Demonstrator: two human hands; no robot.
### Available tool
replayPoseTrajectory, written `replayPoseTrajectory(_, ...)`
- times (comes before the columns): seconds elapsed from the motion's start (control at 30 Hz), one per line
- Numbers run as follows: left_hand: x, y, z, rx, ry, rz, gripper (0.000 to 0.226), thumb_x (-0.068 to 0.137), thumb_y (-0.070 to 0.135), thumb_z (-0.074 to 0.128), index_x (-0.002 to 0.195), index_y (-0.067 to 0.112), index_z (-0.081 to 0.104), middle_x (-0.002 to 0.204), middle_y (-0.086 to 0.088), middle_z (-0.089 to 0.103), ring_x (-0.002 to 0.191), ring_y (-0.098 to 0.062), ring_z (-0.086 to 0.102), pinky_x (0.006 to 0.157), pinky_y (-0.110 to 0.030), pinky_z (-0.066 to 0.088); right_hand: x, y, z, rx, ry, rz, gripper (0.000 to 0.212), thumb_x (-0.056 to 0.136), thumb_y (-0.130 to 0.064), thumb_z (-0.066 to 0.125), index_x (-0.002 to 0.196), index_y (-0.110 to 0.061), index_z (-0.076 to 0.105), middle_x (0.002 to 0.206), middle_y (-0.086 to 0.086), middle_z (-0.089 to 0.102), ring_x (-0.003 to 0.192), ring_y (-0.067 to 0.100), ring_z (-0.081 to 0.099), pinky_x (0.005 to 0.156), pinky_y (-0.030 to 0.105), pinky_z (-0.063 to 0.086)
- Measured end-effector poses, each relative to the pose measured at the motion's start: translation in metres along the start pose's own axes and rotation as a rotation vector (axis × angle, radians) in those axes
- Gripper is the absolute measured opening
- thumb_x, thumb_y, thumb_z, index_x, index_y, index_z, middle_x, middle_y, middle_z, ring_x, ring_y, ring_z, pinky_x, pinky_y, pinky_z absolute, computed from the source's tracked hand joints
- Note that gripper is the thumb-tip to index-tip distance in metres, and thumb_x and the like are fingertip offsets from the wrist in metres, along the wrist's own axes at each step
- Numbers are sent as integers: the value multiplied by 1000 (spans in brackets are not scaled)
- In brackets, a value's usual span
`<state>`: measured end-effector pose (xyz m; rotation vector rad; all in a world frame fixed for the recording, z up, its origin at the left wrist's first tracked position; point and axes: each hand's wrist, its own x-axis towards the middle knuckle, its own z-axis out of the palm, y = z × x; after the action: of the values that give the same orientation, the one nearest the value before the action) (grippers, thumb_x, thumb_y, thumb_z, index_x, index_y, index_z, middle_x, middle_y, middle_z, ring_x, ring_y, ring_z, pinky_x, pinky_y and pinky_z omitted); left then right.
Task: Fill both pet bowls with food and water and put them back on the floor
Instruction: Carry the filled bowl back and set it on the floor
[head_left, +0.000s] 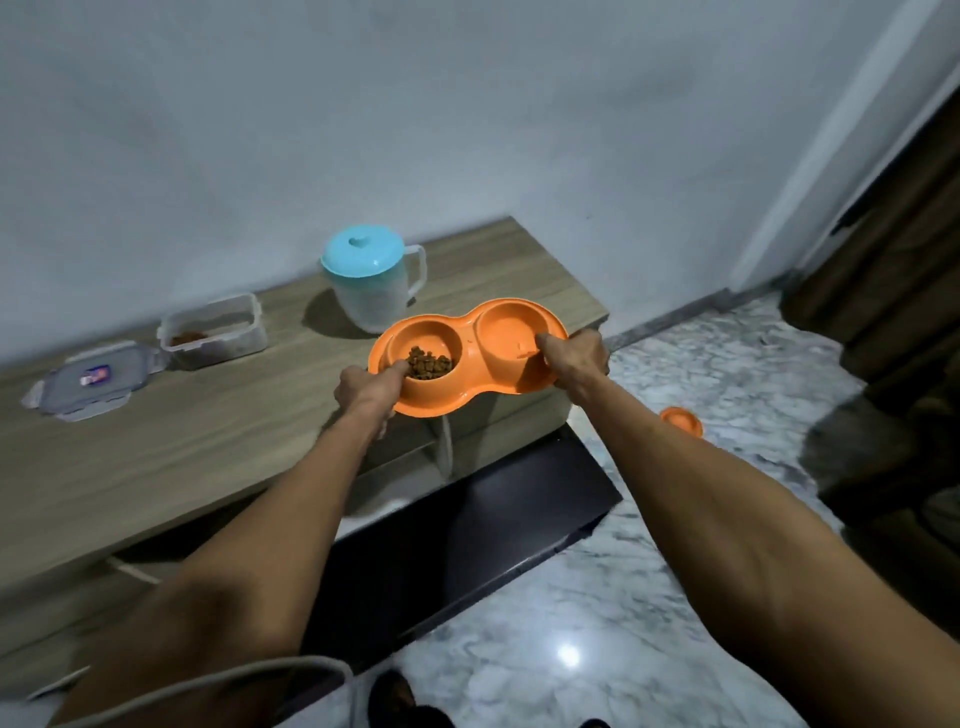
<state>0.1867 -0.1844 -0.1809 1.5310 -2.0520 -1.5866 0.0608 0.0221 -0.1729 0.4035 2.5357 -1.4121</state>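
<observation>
Both hands' grip holds the orange double bowl (467, 358) past the cabinet edge (582, 322).

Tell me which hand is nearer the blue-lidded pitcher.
Left. The left hand grips the orange double bowl at its kibble end, below the pitcher; the right hand grips the far end, farther off.

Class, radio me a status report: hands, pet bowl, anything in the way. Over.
Left hand and right hand grip the orange double pet bowl by its ends, above the wooden cabinet edge. Kibble in left well; right well's contents unclear. Marble floor below looks unobstructed.
</observation>
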Motion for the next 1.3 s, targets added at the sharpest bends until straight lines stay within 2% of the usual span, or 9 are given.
replayPoseTrajectory(0.1,-37,22,54,42,-28,39,59,74,51,70,105,1,70,102,-19,73,79,-32,73,60,-29,53,29,21,-65,20,19,1,58,56,-49,68,96,-7,67,103,16,69,91,38,67,79,49,60)
replayPoseTrajectory(0.23,-84,51,131,51,-55,104,51,80,47,68,101,0,70,94,-19,74,44,-21,55,37,-18,36,58,39,-153,65,73,-14,44,67,-43,71,89,-5,64,98,15,64,90,38,65,78,50,60)
replayPoseTrajectory(0.43,-137,92,237,57,-163,157,53,79,45,69,103,-2,68,101,-19,70,46,-21,55,26,-11,28,111,71,-256,115,176,10,34,75,-32,73,87,-4,58,92,13,58,79,34,63,70,50,62)
replayPoseTrajectory(0.6,-152,132,321,50,-218,206,55,75,42,71,105,-3,67,103,-20,71,74,-33,71,39,-20,40,172,90,-313,142,243,60,41,76,-34,74,96,0,64,99,15,61,82,34,62,70,48,62)
replayPoseTrajectory(0.7,-147,153,371,35,-249,209,53,75,40,72,104,-4,66,101,-19,69,78,-35,71,50,-28,49,215,93,-337,146,263,75,35,78,-34,74,89,-4,60,94,14,61,75,32,61,71,49,62)
replayPoseTrajectory(0.87,-122,190,452,56,-265,199,50,76,41,72,102,-1,65,101,-19,69,86,-37,70,67,-39,58,293,92,-363,127,301,82,36,76,-37,73,95,-9,60,101,14,66,85,33,65,73,48,62)
replayPoseTrajectory(1.03,-100,220,513,47,-267,189,46,78,39,71,100,-1,65,100,-19,69,84,-36,69,63,-38,55,365,90,-375,113,311,81,32,78,-35,72,90,-12,55,94,12,64,69,27,61,75,50,61)
replayPoseTrajectory(1.13,-85,220,539,56,-258,152,45,80,38,70,102,-1,66,100,-18,68,78,-31,63,56,-33,46,401,99,-367,94,280,96,29,78,-34,72,88,-13,54,91,11,62,78,30,63,77,51,60)
replayPoseTrajectory(1.3,-41,203,581,31,-166,55,40,77,38,72,98,4,64,101,-15,68,89,-32,67,74,-40,58,470,123,-332,91,165,128,42,78,-34,72,111,-11,61,98,9,59,84,29,62,80,51,60)
